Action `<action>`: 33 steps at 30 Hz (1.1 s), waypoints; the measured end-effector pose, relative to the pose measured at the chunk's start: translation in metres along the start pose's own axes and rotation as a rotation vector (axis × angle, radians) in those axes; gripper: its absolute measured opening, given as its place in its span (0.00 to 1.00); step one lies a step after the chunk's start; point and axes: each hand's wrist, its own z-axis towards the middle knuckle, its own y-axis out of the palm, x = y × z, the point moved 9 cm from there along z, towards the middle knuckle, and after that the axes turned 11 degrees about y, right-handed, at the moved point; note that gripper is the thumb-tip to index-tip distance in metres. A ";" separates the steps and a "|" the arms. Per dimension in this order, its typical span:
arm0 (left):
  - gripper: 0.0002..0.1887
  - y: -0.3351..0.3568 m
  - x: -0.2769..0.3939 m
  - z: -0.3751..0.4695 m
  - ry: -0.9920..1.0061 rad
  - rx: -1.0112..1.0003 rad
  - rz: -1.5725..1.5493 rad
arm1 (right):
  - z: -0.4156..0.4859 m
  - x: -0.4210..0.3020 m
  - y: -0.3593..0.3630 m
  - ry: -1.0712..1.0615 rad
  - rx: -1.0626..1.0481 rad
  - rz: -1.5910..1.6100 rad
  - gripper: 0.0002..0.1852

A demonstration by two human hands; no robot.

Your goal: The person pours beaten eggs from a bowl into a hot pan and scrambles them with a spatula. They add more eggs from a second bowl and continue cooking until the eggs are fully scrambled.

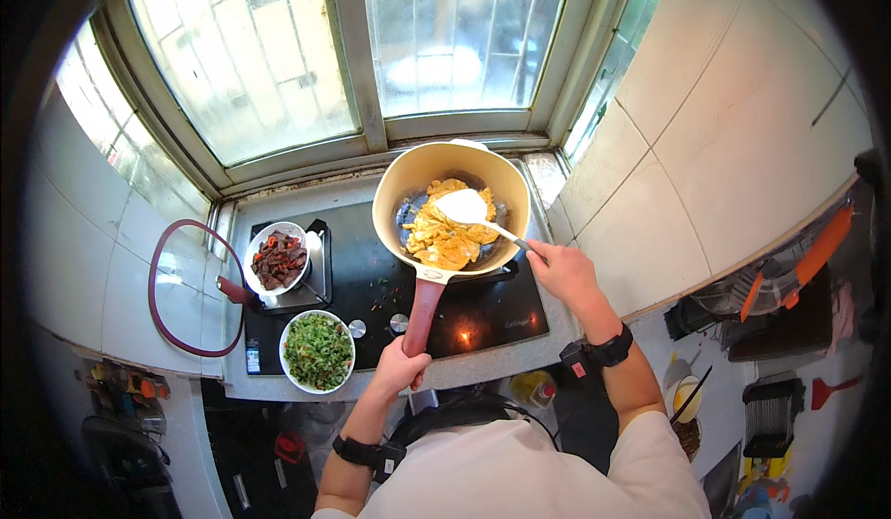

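My left hand (402,367) is wrapped around the dark red handle (423,314) of a deep cream-coloured pan (393,185). Scrambled egg (445,234) in yellow-brown folds lies in the pan, with the dark base showing around it. My right hand (562,268) grips a spatula (505,232) by its grey handle; its white head rests over the egg. The pan is on the right side of a black gas cooktop (487,317). To the left, a white bowl (317,388) holds chopped greens, and another white bowl (254,284) holds dark meat slices with red pieces.
A glass lid with a dark red rim (154,303) stands on edge against the left tiles. Behind the cooktop is a window (459,39). On the right counter are a bowl with yellow liquid (686,394), a black rack (769,414) and a red brush (828,392). A bottle (534,388) stands below the front edge.
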 end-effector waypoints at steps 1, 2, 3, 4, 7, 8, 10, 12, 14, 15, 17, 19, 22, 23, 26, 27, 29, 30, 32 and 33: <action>0.11 0.005 -0.001 0.004 -0.002 -0.009 0.004 | 0.001 0.001 0.000 -0.002 0.015 -0.021 0.14; 0.12 0.010 -0.003 0.006 -0.007 -0.019 -0.004 | 0.001 0.000 0.005 -0.011 -0.009 -0.014 0.13; 0.12 0.014 -0.004 0.009 -0.012 -0.029 -0.011 | 0.001 0.000 0.008 -0.017 -0.015 -0.008 0.13; 0.13 0.016 -0.006 0.012 -0.027 -0.042 0.019 | -0.001 0.000 0.010 -0.013 -0.002 0.000 0.13; 0.14 0.014 -0.010 0.019 -0.048 -0.071 0.056 | -0.005 -0.001 0.036 -0.053 -0.138 -0.109 0.13; 0.15 0.014 -0.010 0.020 -0.031 -0.090 0.063 | -0.005 -0.003 0.040 -0.083 -0.146 -0.133 0.13; 0.17 0.012 -0.013 0.019 -0.058 -0.111 0.068 | -0.003 0.000 0.038 -0.077 -0.090 -0.144 0.13; 0.19 0.011 -0.013 0.018 -0.042 -0.085 0.051 | 0.000 0.003 0.037 -0.067 -0.084 -0.126 0.13; 0.21 0.013 -0.014 0.016 -0.039 -0.067 0.041 | 0.004 0.007 0.030 -0.021 -0.044 -0.091 0.13; 0.22 0.015 -0.014 0.016 -0.031 -0.066 0.039 | 0.004 0.005 0.031 -0.049 -0.084 -0.116 0.13; 0.23 0.018 -0.016 0.017 -0.025 -0.058 0.029 | 0.004 0.004 0.034 -0.056 -0.146 -0.187 0.13; 0.23 0.017 -0.022 0.016 -0.054 -0.032 0.004 | 0.007 0.007 0.020 -0.049 -0.092 -0.154 0.14; 0.25 0.013 -0.023 0.016 -0.010 0.017 0.004 | 0.011 0.017 0.011 -0.007 -0.109 -0.178 0.14; 0.25 0.013 -0.022 0.016 0.011 0.020 0.018 | 0.012 0.020 0.008 0.016 -0.102 -0.201 0.14; 0.27 0.012 -0.026 0.016 0.004 0.027 0.001 | 0.013 0.025 0.003 0.034 -0.119 -0.262 0.12; 0.27 0.012 -0.024 0.016 0.032 0.020 0.011 | 0.014 0.025 -0.002 0.039 -0.104 -0.251 0.11; 0.27 0.011 -0.024 0.016 0.038 0.018 0.014 | 0.014 0.026 -0.003 0.049 -0.149 -0.285 0.12; 0.27 0.013 -0.022 0.016 0.051 0.002 0.023 | 0.014 0.027 -0.005 0.067 -0.166 -0.305 0.13; 0.28 0.013 -0.024 0.015 0.021 -0.009 0.044 | 0.015 0.023 -0.011 0.070 -0.156 -0.332 0.13; 0.29 0.013 -0.021 0.015 0.055 -0.009 0.047 | 0.015 0.019 -0.013 0.061 -0.150 -0.328 0.13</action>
